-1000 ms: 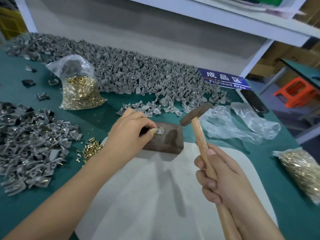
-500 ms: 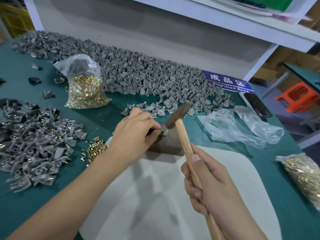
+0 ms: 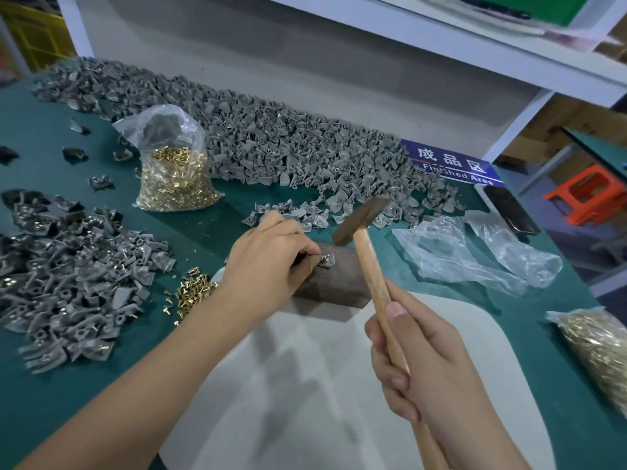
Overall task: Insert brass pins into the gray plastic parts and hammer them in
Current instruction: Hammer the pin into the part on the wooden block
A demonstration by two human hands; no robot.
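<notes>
Two bags (image 3: pixel 176 178) hold brass pins; left hand (image 3: pixel 268 262) pinches part (image 3: pixel 327 260), right (image 3: pixel 431 364) grips hammer (image 3: pixel 369 262)

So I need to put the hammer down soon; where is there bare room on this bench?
Free: the white mat below the block, and green table between it and the right pin bag. Crowded: left parts pile, loose pins.

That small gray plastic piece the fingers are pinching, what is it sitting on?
The small gray plastic part rests on top of a dark brown rectangular block, with a brass pin poking up from it. The left hand covers the block's left end, so nothing there can be seen.
</notes>
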